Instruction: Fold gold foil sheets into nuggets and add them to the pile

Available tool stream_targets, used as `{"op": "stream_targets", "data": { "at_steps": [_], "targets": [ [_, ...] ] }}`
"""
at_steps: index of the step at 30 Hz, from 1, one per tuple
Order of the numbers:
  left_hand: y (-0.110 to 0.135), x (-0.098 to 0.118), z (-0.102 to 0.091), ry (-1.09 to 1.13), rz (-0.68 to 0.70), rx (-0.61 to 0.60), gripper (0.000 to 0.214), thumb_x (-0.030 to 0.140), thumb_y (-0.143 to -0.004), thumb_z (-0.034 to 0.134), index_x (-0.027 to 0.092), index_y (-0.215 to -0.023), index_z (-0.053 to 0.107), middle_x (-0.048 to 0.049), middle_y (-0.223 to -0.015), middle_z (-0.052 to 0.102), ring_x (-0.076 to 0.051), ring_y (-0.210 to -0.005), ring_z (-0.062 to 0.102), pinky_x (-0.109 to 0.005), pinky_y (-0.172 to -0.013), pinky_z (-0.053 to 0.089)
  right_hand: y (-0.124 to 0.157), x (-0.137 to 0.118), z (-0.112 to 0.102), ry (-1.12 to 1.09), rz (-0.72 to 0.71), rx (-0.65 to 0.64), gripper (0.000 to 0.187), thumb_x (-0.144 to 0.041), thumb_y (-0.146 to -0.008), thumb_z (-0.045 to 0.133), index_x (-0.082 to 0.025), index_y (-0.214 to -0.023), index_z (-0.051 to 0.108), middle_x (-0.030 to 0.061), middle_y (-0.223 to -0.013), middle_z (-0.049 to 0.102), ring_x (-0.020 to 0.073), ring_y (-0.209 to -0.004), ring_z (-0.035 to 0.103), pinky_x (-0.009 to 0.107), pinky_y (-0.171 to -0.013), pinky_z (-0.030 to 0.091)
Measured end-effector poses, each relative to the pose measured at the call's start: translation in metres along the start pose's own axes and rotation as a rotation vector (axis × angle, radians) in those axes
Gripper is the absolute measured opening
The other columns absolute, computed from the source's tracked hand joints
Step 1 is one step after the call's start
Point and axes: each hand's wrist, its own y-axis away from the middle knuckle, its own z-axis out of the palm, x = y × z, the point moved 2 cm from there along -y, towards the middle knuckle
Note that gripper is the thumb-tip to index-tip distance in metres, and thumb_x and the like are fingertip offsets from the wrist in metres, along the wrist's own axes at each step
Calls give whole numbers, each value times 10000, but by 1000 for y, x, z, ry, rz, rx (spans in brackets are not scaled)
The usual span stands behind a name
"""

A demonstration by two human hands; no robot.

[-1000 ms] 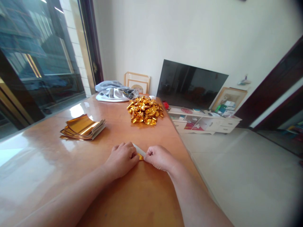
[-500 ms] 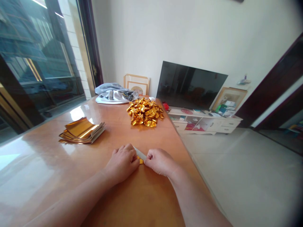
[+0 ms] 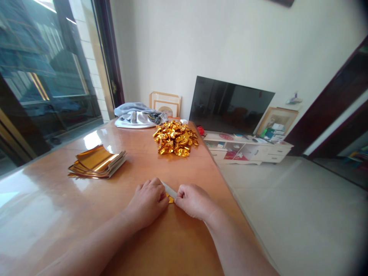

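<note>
Both my hands rest on the orange-brown table (image 3: 178,245) near its front right part. My left hand (image 3: 148,201) and my right hand (image 3: 194,199) are curled, fingertips almost touching. Between them they pinch a small folded piece of gold foil paper (image 3: 170,193), white on its back; only a narrow strip of it shows. A stack of flat gold foil sheets (image 3: 96,164) lies to the left of my hands. Farther back sits a pile of folded gold foil pieces (image 3: 175,138).
A grey and white bundle of cloth (image 3: 136,115) lies at the table's far end, with picture frames (image 3: 165,103) behind it. A dark television (image 3: 230,105) stands on a low white cabinet (image 3: 250,147) to the right. A glass window (image 3: 43,73) lines the left side.
My hands stay together on the foil piece with only slight finger shifts. The camera has tilted a little, so everything sits slightly lower in view.
</note>
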Motion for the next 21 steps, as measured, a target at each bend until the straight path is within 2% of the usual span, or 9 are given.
{"op": "stream_targets", "data": {
  "at_steps": [17, 21],
  "targets": [
    [-2, 0, 1, 9, -30, -28, 182, 311, -884, 511, 216, -743, 576, -50, -951, 582, -233, -913, 547, -362, -811, 376, 5, -5, -4, 52, 6, 14, 82, -313, -817, 630, -255, -772, 665, -40, -746, 683, 118, -625, 531, 251, -525, 220],
    [-2, -1, -1, 41, -62, -35, 83, 296, -853, 550, 228, -822, 587, -32, -946, 597, -228, -914, 550, -358, -797, 363, 5, -5, -3, 39, 17, 9, 73, -309, -812, 631, -252, -782, 665, -36, -744, 680, 120, -630, 529, 252, -531, 225]
  ]
}}
